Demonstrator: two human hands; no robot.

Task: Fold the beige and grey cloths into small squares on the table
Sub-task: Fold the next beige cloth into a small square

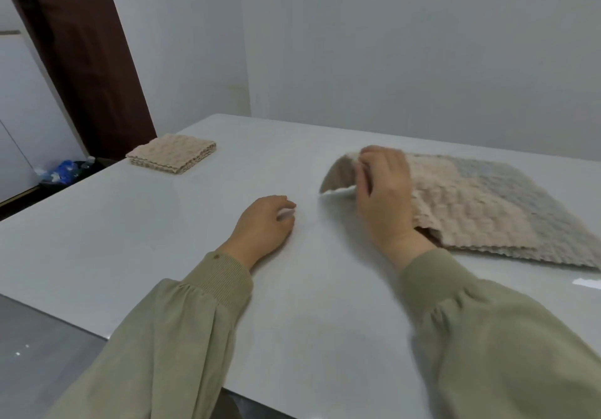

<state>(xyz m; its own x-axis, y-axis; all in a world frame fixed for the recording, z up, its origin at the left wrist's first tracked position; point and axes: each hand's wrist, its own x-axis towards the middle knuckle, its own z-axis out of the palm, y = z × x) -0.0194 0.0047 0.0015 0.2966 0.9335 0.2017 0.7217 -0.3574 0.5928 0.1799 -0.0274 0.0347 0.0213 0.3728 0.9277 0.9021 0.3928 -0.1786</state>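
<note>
Far beyond my left hand [263,223] I see a dark brown door frame [81,61]; plastic bottles [65,170] lie at its foot.

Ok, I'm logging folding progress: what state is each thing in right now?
folded beige cloth: small square, lying at the far left corner of the table.
second beige cloth: unfolded, lying on the grey cloth, left corner lifted.
grey cloth: spread flat, unfolded.
right hand: fingers pinch the second beige cloth's lifted corner.
left hand: rests on the table, apparently holding nothing.
</note>
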